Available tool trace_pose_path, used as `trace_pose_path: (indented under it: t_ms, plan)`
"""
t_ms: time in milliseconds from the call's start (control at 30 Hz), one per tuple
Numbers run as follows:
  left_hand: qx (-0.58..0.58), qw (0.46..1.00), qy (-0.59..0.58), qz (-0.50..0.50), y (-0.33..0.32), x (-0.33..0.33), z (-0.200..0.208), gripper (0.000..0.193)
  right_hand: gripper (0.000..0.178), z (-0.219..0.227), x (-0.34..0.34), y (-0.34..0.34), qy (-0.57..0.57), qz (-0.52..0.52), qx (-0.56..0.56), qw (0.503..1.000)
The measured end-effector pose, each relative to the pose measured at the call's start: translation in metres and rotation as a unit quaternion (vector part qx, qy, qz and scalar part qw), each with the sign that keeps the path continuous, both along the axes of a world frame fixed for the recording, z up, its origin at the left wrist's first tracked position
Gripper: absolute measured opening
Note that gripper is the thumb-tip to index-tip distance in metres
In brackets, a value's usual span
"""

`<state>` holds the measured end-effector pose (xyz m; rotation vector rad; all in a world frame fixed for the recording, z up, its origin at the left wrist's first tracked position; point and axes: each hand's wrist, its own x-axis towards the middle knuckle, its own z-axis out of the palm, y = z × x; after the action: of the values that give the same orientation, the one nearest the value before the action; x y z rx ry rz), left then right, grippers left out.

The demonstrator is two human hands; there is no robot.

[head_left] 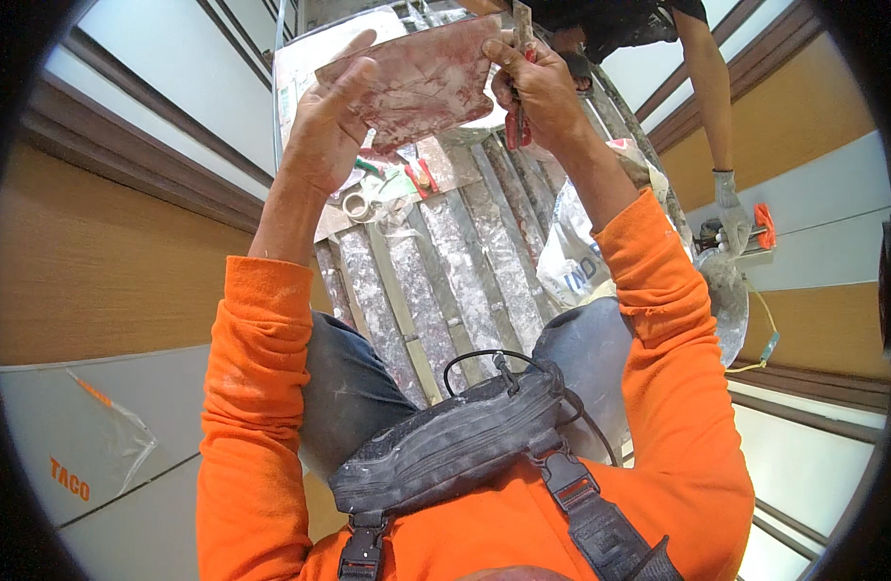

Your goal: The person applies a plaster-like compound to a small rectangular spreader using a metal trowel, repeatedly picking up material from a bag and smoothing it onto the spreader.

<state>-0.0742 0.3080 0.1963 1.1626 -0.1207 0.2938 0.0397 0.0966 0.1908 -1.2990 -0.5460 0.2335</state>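
Note:
My left hand grips the left end of a thin, flat reddish board, its thumb over the front face. White plaster-like smears cover the board, which is raised in front of me. At the board's right edge, my right hand is closed around a narrow red-handled putty knife with its blade pointing up. The right thumb also presses against the board's edge. Most fingers of the left hand are hidden behind the board.
Below lies a plaster-stained slatted platform with a tape roll and red-handled tools. A white sack stands right. Beyond it, another person's gloved hand is by a red-and-black tool. A black pouch crosses my lap.

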Motion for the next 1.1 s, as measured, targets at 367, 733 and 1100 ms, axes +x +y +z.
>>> trace_pose_path:
  t_ms: [367, 733, 1100]
  plan:
    - [0.359, 0.91, 0.009, 0.21, -0.02, -0.011, 0.002, 0.028, 0.012, 0.015, -0.019, 0.004, -0.551, -0.275, -0.41, 0.673]
    - [0.46, 0.858, -0.051, 0.224, -0.023, -0.013, 0.006, 0.028, 0.018, 0.005, -0.005, -0.003, -0.456, -0.218, -0.468, 0.725]
    - [0.476, 0.855, -0.043, 0.199, -0.031, -0.018, 0.013, 0.028, 0.019, -0.002, 0.015, -0.019, -0.465, -0.242, -0.455, 0.719]
